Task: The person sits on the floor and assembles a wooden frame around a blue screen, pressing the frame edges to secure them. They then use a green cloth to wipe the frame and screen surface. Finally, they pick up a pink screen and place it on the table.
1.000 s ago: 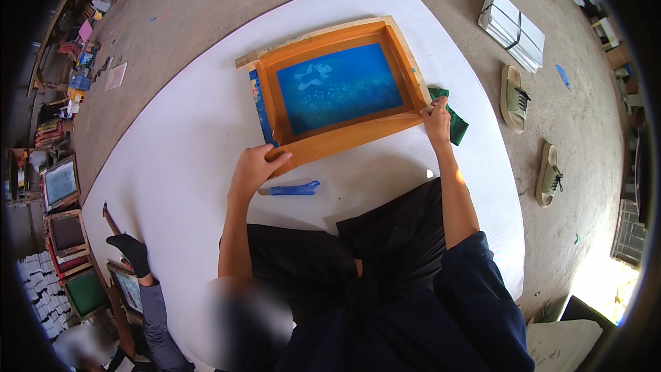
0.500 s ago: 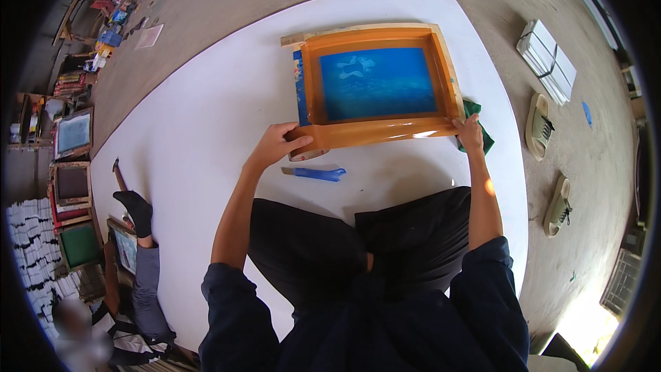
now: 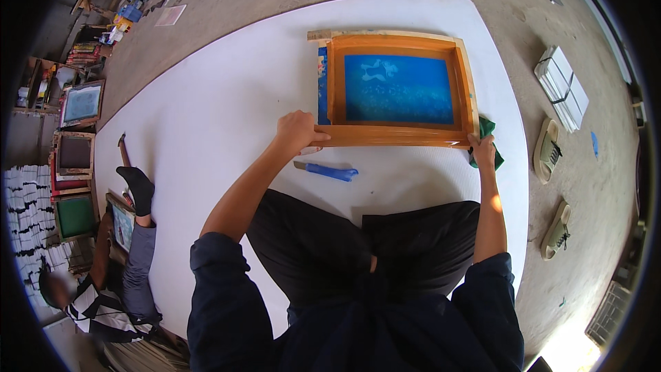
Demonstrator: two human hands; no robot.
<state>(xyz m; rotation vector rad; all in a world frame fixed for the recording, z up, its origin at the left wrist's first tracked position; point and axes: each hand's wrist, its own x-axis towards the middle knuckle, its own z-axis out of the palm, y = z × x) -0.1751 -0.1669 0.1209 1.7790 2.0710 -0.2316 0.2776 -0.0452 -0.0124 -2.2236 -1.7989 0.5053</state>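
Note:
A wooden screen-printing frame lies on the white sheet, with brown tape lining its inner sides and running along its near side. Its blue mesh carries a pale pattern. At the near left corner, my left hand is closed on the taped edge, fingers curled. My right hand grips the near right corner beside a crumpled green cloth. Below the near side rests a blue utility knife, its blade end toward the left. Under my left fingers, a small rounded edge is mostly hidden.
A hammer lies on the sheet's left side, near a seated person's black-socked foot. More framed screens and paper stacks line the far left. Shoes and a strapped white bundle are on the floor at right.
The tape along the near side, loose and shiny before, now looks flatter against the wood. My left hand has turned from thumb-on-top to curled fingers at the corner. The whole view has shifted slightly.

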